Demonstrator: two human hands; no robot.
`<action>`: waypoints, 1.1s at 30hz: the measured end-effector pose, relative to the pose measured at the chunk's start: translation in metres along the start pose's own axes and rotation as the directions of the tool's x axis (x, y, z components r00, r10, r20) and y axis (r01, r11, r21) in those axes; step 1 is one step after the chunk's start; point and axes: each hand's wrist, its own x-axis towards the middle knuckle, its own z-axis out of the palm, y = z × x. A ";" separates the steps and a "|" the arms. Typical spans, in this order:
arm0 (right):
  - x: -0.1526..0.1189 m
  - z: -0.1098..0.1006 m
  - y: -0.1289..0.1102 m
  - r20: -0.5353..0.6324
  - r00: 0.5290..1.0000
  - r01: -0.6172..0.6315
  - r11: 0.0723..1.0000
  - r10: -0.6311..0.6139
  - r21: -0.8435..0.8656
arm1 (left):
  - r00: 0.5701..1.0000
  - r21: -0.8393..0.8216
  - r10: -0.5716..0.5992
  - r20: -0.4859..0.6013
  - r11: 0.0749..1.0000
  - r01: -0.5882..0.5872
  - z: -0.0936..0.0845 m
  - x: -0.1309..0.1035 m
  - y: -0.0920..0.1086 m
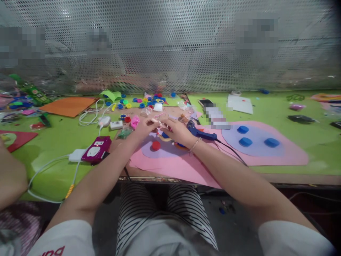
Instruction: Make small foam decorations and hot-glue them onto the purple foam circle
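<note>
My left hand (pixel 146 127) and my right hand (pixel 178 131) meet over a pink sheet (pixel 170 169) with a lavender paper shape (pixel 149 151) on it. Between their fingertips both pinch a small pale piece (pixel 160 123), too blurred to name. Below the hands, a red bottle cap (pixel 156 145) lies on the lavender paper, and a blue cap is partly hidden under my right fingers. A blue glue gun (pixel 204 134) rests beside my right wrist, its black cord trailing right. Three blue bottle caps (pixel 245 142) sit on another lavender shape (pixel 226 137) over pink paper at the right.
Left of my forearm lies a purple power socket (pixel 96 149) with white cables. Loose bottle caps (pixel 142 105) and scraps spread behind my hands. A phone (pixel 206 104), orange paper (pixel 68 106) and a green bottle (pixel 33 91) lie farther back. Another person's arm (pixel 10 174) is at left.
</note>
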 end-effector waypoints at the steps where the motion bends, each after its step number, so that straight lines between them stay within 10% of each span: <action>1: 0.000 0.001 -0.001 -0.002 1.000 0.009 1.000 -0.009 -0.004 | 1.000 0.008 -0.004 0.012 1.000 0.004 0.000 0.000 0.000; 16: 0.002 -0.001 -0.003 0.001 1.000 -0.024 1.000 0.024 0.001 | 0.981 -0.041 -0.012 -0.196 0.999 0.004 -0.002 0.007 -0.008; 24: 0.006 0.002 0.033 0.026 0.978 -0.202 0.971 0.207 -0.124 | 0.940 0.204 0.063 -0.336 0.979 0.008 -0.010 0.010 -0.008; 33: 0.005 -0.001 0.029 0.050 0.983 -0.165 0.971 0.176 -0.174 | 0.963 0.624 0.230 -0.140 0.775 -0.095 -0.027 0.013 -0.017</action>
